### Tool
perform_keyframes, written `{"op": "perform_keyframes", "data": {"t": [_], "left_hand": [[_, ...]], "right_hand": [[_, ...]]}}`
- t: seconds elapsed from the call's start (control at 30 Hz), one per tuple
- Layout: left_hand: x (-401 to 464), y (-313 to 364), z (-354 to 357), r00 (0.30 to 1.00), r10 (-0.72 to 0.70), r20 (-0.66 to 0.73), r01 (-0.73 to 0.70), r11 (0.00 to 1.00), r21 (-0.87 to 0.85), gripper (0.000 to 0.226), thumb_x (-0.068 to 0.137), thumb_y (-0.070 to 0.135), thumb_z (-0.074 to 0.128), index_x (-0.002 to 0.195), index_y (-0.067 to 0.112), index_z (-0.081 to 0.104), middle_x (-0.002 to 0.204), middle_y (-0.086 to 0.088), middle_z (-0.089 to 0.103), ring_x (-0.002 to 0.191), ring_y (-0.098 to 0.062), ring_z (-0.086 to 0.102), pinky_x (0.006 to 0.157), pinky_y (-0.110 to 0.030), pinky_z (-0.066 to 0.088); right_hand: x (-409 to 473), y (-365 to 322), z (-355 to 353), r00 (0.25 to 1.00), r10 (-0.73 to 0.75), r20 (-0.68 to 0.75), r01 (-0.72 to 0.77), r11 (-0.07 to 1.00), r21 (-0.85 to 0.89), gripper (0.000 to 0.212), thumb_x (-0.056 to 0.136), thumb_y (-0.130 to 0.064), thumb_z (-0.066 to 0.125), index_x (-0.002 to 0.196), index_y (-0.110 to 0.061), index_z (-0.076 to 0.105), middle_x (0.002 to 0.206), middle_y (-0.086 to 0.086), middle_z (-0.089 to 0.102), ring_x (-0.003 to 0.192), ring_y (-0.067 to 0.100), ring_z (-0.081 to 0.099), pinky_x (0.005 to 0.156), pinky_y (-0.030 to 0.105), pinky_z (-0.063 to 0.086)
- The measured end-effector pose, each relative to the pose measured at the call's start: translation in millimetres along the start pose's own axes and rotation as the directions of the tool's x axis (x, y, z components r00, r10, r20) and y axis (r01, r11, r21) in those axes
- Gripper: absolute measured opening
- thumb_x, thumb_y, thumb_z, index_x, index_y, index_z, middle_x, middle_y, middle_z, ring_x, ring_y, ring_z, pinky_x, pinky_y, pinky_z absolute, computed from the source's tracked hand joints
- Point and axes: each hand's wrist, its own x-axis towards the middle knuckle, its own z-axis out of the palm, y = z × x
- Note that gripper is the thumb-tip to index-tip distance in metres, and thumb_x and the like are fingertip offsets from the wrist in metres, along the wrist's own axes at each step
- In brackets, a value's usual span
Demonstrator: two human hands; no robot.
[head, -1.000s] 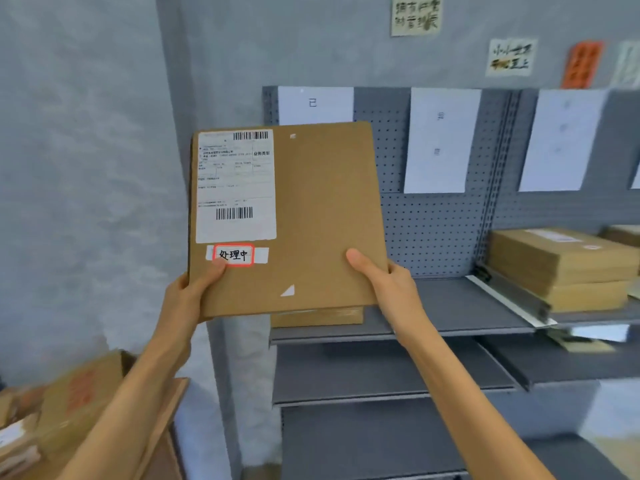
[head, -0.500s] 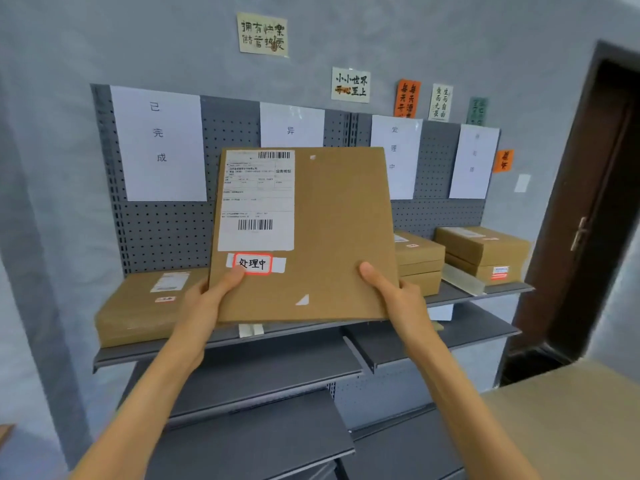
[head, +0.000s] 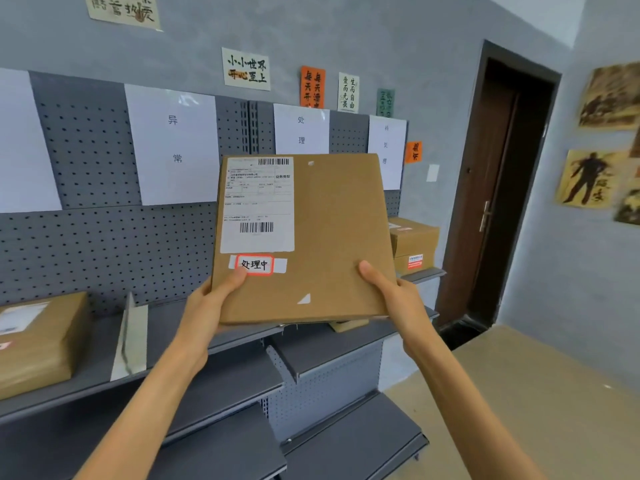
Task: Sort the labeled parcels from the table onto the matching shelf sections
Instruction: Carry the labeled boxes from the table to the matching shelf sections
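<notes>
Both hands, left hand [head: 207,303] and right hand [head: 398,299], are gripping a labeled parcel [head: 322,244], blocking the shelf [head: 329,344] where boxes [head: 414,244] are sitting.

The parcel [head: 304,237] stands upright in front of the shelf [head: 242,334], left hand [head: 204,306] at its lower left corner, right hand [head: 398,299] at its lower right corner. Behind the parcel, a sign [head: 301,129] hangs on the pegboard [head: 90,237]. Left of the parcel hangs another sign [head: 173,143]; below that sign a divider [head: 130,341] stands on the shelf. Left of the divider a package [head: 38,341] lies on the shelf. Right of the parcel two boxes [head: 415,244] sit stacked on the shelf. Further right is a door [head: 502,188]. The tabletop [head: 536,410] lies below the door, right of the shelf.
</notes>
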Motion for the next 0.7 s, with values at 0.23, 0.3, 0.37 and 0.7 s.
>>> {"op": "perform_keyframes", "data": {"t": [0.23,0.3,0.37,0.7], "left_hand": [[74.7,-29.5,35.3,0.993,-0.011,0.121,0.013,1.0,-0.016,0.086,0.038,0.071,0.076,0.115,0.035,0.059,0.106,0.009,0.071,0.102,-0.014,0.065,0.083,-0.037,0.054],[100.0,-36.6,41.2,0.988,0.015,0.151,-0.014,1.0,-0.01,0.105,0.029,0.08,0.076,0.122,0.034,0.057,0.11,0.012,0.07,0.105,-0.012,0.064,0.094,-0.04,0.05],[122.5,-41.3,46.6,0.981,0.039,0.191,-0.042,0.999,0.013,0.115,0.027,0.083,0.075,0.128,0.036,0.051,0.114,0.016,0.067,0.108,-0.005,0.061,0.102,-0.036,0.045],[206.8,-64.2,88.8,0.987,0.149,0.053,-0.155,0.976,0.154,0.079,0.073,0.009,0.079,0.139,0.028,0.041,0.11,0.021,0.06,0.092,0.013,0.056,0.07,-0.008,0.043]], "right_hand": [[86.0,20.7,-14.2,0.999,0.009,-0.041,-0.009,1.0,-0.006,0.028,0.076,-0.048,0.073,0.093,-0.03,0.06,0.104,-0.006,0.069,0.097,0.015,0.066,0.085,0.03,0.05],[115.6,19.5,-13.5,0.999,0.012,-0.044,-0.013,1.0,-0.027,0.049,0.07,-0.055,0.076,0.105,-0.024,0.061,0.107,-0.003,0.069,0.098,0.016,0.065,0.089,0.036,0.052],[145.1,18.6,-14.0,0.999,0.026,-0.044,-0.029,0.997,-0.072,0.074,0.061,-0.064,0.076,0.117,-0.019,0.058,0.11,-0.001,0.068,0.099,0.019,0.065,0.092,0.042,0.053],[242.4,38.8,-25.9,0.985,-0.041,0.169,0.047,0.998,-0.033,0.085,0.062,-0.07,0.068,0.133,-0.027,0.051,0.117,-0.01,0.068,0.106,0.012,0.066,0.1,0.043,0.049]]}}
